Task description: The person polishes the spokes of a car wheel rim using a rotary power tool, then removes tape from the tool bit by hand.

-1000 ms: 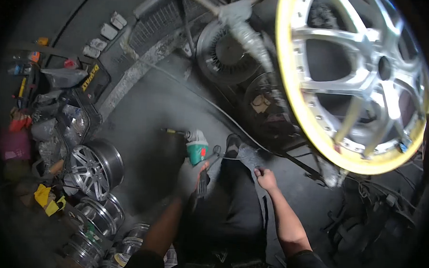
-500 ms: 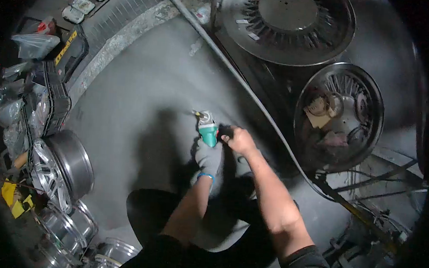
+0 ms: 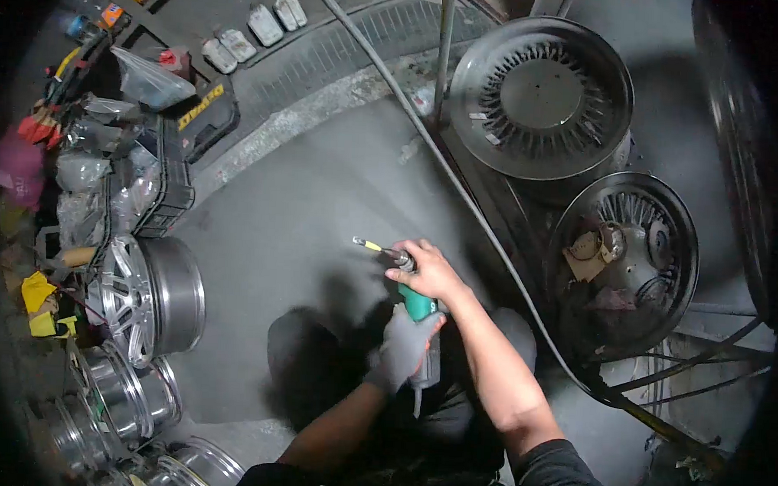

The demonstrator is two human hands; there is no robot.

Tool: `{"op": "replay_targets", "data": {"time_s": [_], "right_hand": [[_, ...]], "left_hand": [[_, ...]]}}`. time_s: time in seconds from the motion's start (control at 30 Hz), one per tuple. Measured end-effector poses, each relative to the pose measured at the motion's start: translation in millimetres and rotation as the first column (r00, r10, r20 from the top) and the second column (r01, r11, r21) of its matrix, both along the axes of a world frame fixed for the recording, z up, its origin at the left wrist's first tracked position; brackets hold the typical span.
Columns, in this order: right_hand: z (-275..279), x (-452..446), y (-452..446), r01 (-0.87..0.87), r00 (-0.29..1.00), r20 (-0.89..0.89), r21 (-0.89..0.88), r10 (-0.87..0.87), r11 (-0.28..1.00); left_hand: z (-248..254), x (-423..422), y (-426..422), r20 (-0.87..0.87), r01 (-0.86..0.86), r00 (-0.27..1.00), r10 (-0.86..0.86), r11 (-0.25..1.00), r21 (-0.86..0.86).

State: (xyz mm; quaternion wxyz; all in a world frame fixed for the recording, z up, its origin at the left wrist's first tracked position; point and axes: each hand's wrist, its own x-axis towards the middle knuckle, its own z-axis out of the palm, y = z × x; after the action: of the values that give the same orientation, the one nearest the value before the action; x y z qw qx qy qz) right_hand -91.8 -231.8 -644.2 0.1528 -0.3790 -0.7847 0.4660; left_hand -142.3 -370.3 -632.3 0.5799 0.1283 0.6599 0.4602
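Note:
A green and grey die grinder [image 3: 417,305] is held over the floor, its nose pointing up and to the left in the head view. From its metal neck sticks a slim bit [image 3: 370,245] with a yellow band and a pale tip. My left hand [image 3: 399,343], in a grey glove, is wrapped round the grinder's body. At the front, my bare right hand [image 3: 433,271] closes over the neck, with thumb and fingers on either side. A cord leaves the rear end of the grinder near my lap.
Alloy wheels [image 3: 169,299] stand along the left, beside a black crate [image 3: 170,186] of plastic bags. A long thin pole or hose [image 3: 469,199] crosses to the right. Beyond it lie two dark round wheels [image 3: 545,41], the nearer [image 3: 688,256] holding loose parts. White jugs [image 3: 264,25] line the back.
My right hand has moved from beside the grinder onto its neck. The grinder has turned, shifted right and closer to me, showing more of its body. The camera view has shifted too.

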Motion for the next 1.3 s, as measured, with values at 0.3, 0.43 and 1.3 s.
{"op": "replay_targets", "data": {"time_s": [0.3, 0.43, 1.3], "right_hand": [[152, 34, -27, -0.136, 0.990, -0.018, 0.038, 0.137, 0.990], [151, 45, -50, -0.188, 0.982, -0.011, 0.059, 0.189, 0.980], [99, 23, -54, -0.086, 0.995, 0.062, 0.241, 0.073, 0.967]], "left_hand": [[162, 13, -37, -0.348, 0.341, 0.848, -0.399, 0.915, -0.216], [193, -35, -51, -0.254, 0.626, 0.728, -0.637, 0.769, -0.131], [121, -119, 10, -0.328, 0.345, 0.894, -0.305, 0.936, 0.070]]}}
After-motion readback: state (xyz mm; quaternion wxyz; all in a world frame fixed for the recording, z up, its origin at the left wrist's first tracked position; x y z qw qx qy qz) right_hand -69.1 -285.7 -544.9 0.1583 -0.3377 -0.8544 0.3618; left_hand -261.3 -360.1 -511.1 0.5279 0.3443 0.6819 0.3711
